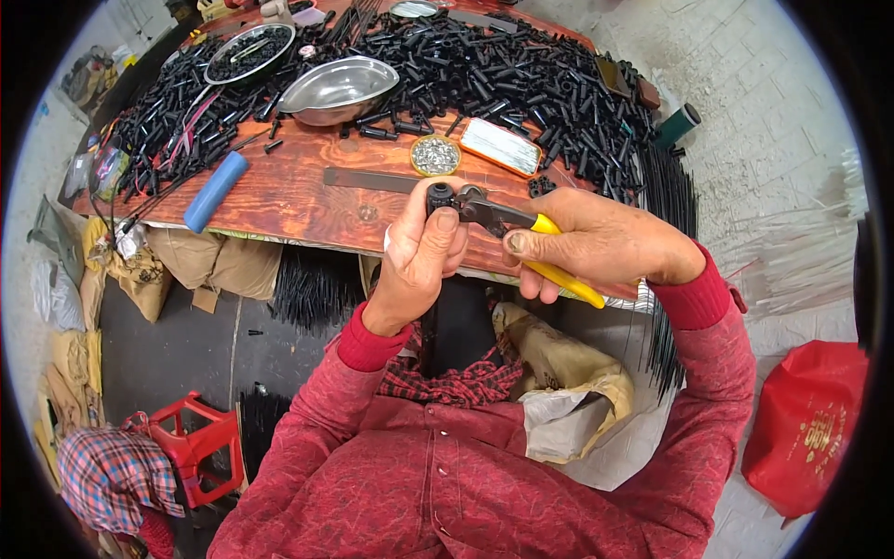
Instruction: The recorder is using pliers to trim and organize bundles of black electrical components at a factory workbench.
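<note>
In front of my chest, over the table's near edge, my left hand (421, 250) pinches a short black tubular plastic part (440, 195) between thumb and fingers. My right hand (601, 240) is wrapped round the yellow handles of a pair of pliers (568, 281). The dark jaws of the pliers meet the black part at its right side; whether they bite on it is too small to tell. Just beyond my hands stand a round dish of small silvery metal pieces (436, 140) and an orange-rimmed tray (535, 170) of thin pale pins.
A flat metal strip (358, 179) and a blue roll (216, 191) lie on the reddish wooden table (289, 205). Behind them spreads a heap of black tubes (494, 74) with a steel bowl (340, 88). Below are an open sack (577, 373), a red stool (200, 447) and a red bag (810, 419).
</note>
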Tool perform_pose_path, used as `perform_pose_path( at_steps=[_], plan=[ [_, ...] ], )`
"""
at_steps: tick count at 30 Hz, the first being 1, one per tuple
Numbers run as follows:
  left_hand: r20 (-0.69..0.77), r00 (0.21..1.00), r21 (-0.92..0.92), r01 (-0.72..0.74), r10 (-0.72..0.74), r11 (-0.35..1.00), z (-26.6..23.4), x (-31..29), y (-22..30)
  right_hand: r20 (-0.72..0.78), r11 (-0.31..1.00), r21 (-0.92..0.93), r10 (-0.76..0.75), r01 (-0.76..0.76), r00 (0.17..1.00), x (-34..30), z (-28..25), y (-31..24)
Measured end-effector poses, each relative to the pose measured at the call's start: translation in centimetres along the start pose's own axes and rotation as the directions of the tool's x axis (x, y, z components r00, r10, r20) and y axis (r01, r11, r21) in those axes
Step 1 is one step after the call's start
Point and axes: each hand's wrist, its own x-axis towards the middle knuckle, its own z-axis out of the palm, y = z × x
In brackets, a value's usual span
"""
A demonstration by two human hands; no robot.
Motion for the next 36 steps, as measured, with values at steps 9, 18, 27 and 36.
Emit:
perform_pose_path(
  at_steps=[9,18,27,36],
  plan=[
    [-0.135,0.988,0.195,-0.053,0.081,0.979,0.2,0.8,-0.7,-0.177,0.988,-0.154,-0.033,0.005,0.984,2.1,0.5,0.2],
    [-0.201,0.967,0.306,-0.093,0.159,0.948,-0.6,1.1,-1.2,-0.525,0.831,-0.554,-0.313,-0.039,0.791,4.0,3.4,1.7],
    [-0.109,0.994,-0.057,-0.001,-0.005,0.998,-0.3,-1.0,1.4,-0.23,0.876,-0.372,-0.407,0.306,0.884,2.2,2.7,2.5],
    [-0.021,1.0,-0.019,-0.024,0.023,1.0,0.9,-2.4,2.1,-0.294,0.786,-0.596,-0.406,0.166,0.865,-1.5,2.8,0.5]
  ],
)
